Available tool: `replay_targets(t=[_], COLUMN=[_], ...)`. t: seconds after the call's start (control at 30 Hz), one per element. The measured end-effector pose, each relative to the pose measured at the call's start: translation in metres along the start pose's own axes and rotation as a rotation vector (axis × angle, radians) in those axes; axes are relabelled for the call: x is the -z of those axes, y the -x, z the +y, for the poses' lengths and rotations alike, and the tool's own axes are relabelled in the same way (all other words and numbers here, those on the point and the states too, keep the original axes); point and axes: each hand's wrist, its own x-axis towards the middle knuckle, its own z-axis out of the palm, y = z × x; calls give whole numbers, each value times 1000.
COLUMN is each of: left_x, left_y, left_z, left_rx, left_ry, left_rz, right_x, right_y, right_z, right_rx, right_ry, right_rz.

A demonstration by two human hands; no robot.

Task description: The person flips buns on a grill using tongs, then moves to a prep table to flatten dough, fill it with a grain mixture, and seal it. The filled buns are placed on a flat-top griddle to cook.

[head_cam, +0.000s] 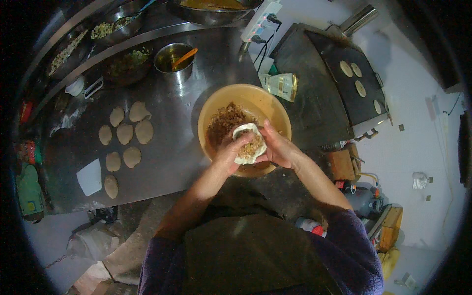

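Note:
Over a yellow basin (283,110), my left hand (229,153) holds a round dough wrapper (241,161) from the left, its thumb pressing on the crumbly light-brown filling (252,150). From the right side my right hand (282,148) cups the same wrapper, thumb raised and fingers partly hidden beneath it. The wrapper's pale edge stands up around the filling and its top is open. Darker brown crumbly filling (231,115) lies in the basin below. Several flattened dough pieces (125,134) rest on the metal table to the left, near a white dough scraper (89,177).
A metal pot (177,76) with an orange-handled utensil stands behind the dough. Bowls of chopped filling (110,29) line the back left. A power strip (260,20) stands at the table's far corner. To the right, several flat cakes (360,89) lie on a dark griddle (341,90).

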Motion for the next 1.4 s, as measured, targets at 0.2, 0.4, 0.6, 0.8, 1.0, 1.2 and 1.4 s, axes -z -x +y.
replay_targets(t=[0.2,0.4,0.6,0.8,1.0,1.2,1.4], left_x=[-3,-24,-39,-40,-41,-40,-36], left_y=[10,23,26,25,28,36,29], left_z=[7,21,23,18,12,16,35], left_rx=[5,51,48,77,-4,-110,43], left_ry=[58,306,254,329,239,-22,67], left_rz=[-32,-130,-92,-142,-73,-45,-218], right_x=[3,12,2,-4,-9,-11,-11], right_y=[28,37,12,14,5,5,3], right_z=[-20,-9,14,2,3,-1,7], right_rx=[26,534,896,969,1109,978,927], right_ry=[69,1046,1155,1168,1216,1059,1031], right_rz=[10,245,323,351,332,255,179])
